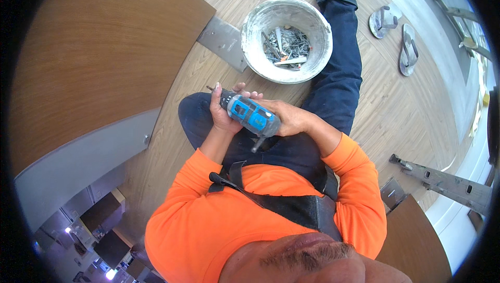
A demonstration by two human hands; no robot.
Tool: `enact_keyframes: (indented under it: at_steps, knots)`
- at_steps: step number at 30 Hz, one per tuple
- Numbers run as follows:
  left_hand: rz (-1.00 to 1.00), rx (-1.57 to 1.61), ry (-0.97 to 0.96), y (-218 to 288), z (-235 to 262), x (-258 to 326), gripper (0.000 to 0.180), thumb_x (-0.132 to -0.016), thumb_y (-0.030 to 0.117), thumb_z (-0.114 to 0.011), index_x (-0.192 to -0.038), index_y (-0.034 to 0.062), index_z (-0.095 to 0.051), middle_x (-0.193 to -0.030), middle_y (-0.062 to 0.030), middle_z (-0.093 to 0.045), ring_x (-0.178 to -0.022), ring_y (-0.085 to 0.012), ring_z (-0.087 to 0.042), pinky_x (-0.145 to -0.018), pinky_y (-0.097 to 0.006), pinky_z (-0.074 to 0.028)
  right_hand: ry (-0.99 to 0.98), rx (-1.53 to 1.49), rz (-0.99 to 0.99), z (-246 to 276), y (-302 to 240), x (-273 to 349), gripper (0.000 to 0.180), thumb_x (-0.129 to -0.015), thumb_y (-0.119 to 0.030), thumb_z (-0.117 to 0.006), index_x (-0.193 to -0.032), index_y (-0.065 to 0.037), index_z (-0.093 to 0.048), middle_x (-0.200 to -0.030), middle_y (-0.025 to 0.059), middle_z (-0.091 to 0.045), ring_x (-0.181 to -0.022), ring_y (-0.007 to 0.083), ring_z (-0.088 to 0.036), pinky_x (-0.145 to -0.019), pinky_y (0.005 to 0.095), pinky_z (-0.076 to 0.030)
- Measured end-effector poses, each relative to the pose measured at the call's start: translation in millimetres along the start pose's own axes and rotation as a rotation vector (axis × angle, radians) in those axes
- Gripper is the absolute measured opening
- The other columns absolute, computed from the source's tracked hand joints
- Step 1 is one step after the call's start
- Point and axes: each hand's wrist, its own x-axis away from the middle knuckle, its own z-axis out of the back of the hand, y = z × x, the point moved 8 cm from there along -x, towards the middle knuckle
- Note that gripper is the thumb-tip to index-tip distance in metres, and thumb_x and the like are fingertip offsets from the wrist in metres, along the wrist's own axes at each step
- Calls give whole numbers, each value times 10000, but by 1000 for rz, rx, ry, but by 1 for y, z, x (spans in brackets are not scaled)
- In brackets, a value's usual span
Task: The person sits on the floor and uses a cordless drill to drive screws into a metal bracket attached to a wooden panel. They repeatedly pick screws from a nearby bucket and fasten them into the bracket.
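Observation:
A blue and dark grey cordless drill [252, 112] lies across my lap between both hands, its bit tip [210, 88] toward the upper left. My left hand [224, 119] is wrapped round the drill's front end, thumb beside the chuck and fingertips showing past the far side. At the drill's rear, my right hand [289, 116] closes on its lower part; the handle is hidden beneath the body. Just beyond the hands stands a whitish, stained bucket [251, 61] holding many loose screws [294, 40] and a few pale strips.
Large brown wooden panels [104, 69] rise at the left, with a metal plate [221, 40] by the bucket. My outstretched leg [338, 69] lies right of the bucket. Slippers [409, 48] sit on the wood-look floor, and part of a ladder [453, 186] is at the right.

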Motion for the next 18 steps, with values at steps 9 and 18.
enact_keyframes:
  at_steps: [9,18]
  knots:
    - [171,41,-161,3,36,-35,733,-928,619,-457,-1322,3,-491,-759,-87,-663,-777,-275,-685,-1035,-520,-462,6,138,-48,6,8,-1,716,-784,-192,-799,-1393,24,-491,-1334,270,-565,-1278,386,-530,-1072,430,-418]
    - [314,129,-253,-6,44,-50,878,-905,742,-408,-1354,-8,-484,-723,-91,-632,-721,-253,-657,-749,-434,-512,240,-206,-226,73,-18,9,331,-877,-178,-741,-1149,8,-701,-1013,106,-732,-908,169,-687,-849,319,-527]
